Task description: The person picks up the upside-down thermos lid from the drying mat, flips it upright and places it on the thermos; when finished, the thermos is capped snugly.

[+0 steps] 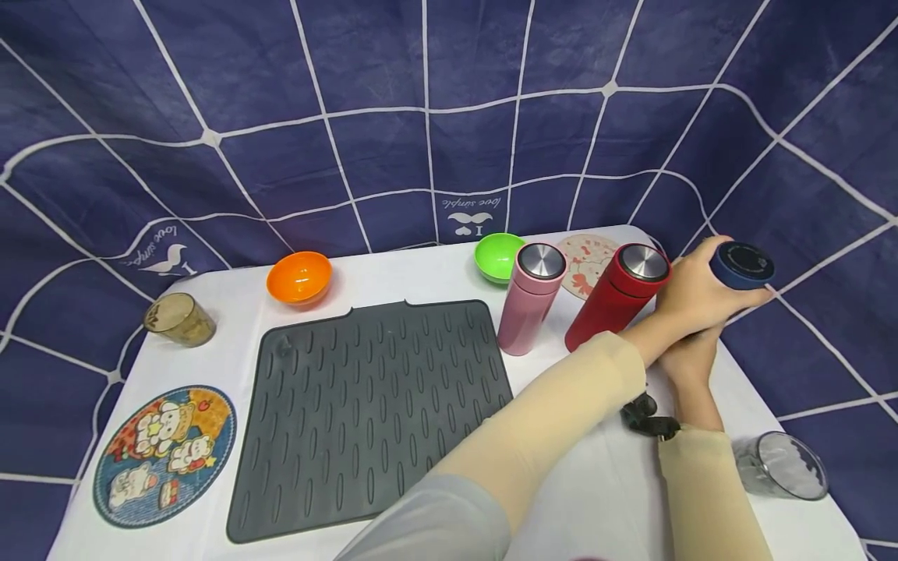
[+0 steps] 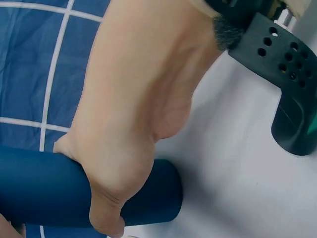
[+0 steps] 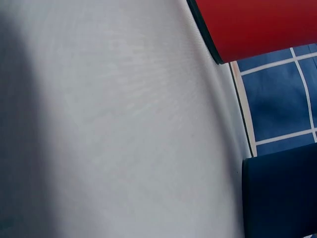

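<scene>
A dark blue thermos bottle (image 1: 742, 265) stands at the far right of the table, its lid tilted toward the head camera. My left hand (image 1: 691, 292) reaches across from the left and grips it just under the lid. Lower down, my right hand (image 1: 691, 362) holds the body; in the left wrist view, its fingers and thumb wrap around the blue cylinder (image 2: 44, 186). The bottle's base shows close at the white tabletop in the right wrist view. Just left of my hands is a red thermos (image 1: 609, 308), and beside that a pink thermos (image 1: 522, 315).
A grey drying mat (image 1: 379, 405) covers the middle. Behind it are an orange bowl (image 1: 299, 278) and a green bowl (image 1: 494, 259). An amber glass (image 1: 184, 321) and a cartoon placemat (image 1: 168, 456) lie left, a floral round mat (image 1: 578, 248) behind, a clear glass (image 1: 779, 467) front right.
</scene>
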